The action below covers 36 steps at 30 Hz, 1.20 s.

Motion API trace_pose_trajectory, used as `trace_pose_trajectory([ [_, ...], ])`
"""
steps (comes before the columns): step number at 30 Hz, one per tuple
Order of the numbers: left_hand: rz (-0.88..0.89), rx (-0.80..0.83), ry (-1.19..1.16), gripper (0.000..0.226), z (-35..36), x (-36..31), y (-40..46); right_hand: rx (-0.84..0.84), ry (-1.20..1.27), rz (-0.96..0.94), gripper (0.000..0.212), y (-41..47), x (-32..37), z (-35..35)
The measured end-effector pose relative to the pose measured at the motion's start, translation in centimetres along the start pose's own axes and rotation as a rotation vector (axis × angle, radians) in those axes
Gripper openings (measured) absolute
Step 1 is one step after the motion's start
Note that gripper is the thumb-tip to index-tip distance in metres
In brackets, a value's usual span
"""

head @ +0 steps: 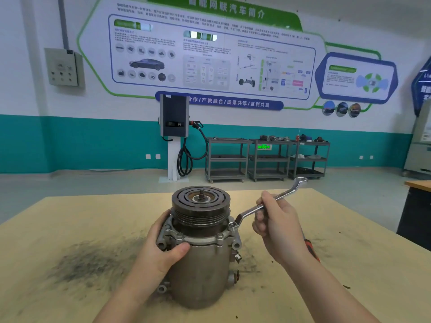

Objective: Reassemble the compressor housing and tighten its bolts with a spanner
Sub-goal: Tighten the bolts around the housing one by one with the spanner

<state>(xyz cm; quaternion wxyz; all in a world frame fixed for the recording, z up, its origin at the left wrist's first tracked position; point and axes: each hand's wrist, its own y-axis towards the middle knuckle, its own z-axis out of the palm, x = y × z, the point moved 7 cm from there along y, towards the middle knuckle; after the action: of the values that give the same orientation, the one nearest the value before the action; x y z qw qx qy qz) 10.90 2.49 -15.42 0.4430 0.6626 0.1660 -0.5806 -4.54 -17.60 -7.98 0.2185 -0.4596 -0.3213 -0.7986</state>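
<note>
The grey metal compressor (205, 271) stands upright on the wooden table (70, 229), its dark grooved pulley (200, 206) on top. Several bolts (179, 236) sit around the housing flange. My left hand (163, 245) grips the left side of the housing at the flange, thumb across the front. My right hand (277, 222) holds the shaft of a silver ring spanner (270, 201). The spanner's lower ring sits on a bolt (232, 226) at the right of the flange, and its other end points up and to the right.
A dark smear of grime covers the table left of the compressor. An orange-handled tool (311, 249) lies on the table behind my right wrist. A dark desk (417, 206) stands at the right. Grey trolleys (268, 159) and a charging post (174, 136) line the far wall.
</note>
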Motion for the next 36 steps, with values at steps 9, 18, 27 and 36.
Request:
trace_pose_trajectory([
  [9,0.005,-0.008,0.016,0.09,-0.1,0.1,0.0,-0.001,0.326,0.068,0.035,-1.4,-1.9,-0.4],
  [18,-0.011,-0.01,0.018,0.09,0.1,0.1,0.1,-0.174,-0.15,-0.361,0.048,-6.2,0.9,-1.2],
  [27,0.025,-0.027,0.001,0.092,0.5,-0.7,-0.1,0.019,-0.953,-1.13,0.046,-11.1,3.6,6.1],
  [36,0.012,-0.059,0.079,0.101,0.6,-1.4,-0.7,-0.274,-0.103,-0.227,0.05,-5.1,3.2,-0.7],
])
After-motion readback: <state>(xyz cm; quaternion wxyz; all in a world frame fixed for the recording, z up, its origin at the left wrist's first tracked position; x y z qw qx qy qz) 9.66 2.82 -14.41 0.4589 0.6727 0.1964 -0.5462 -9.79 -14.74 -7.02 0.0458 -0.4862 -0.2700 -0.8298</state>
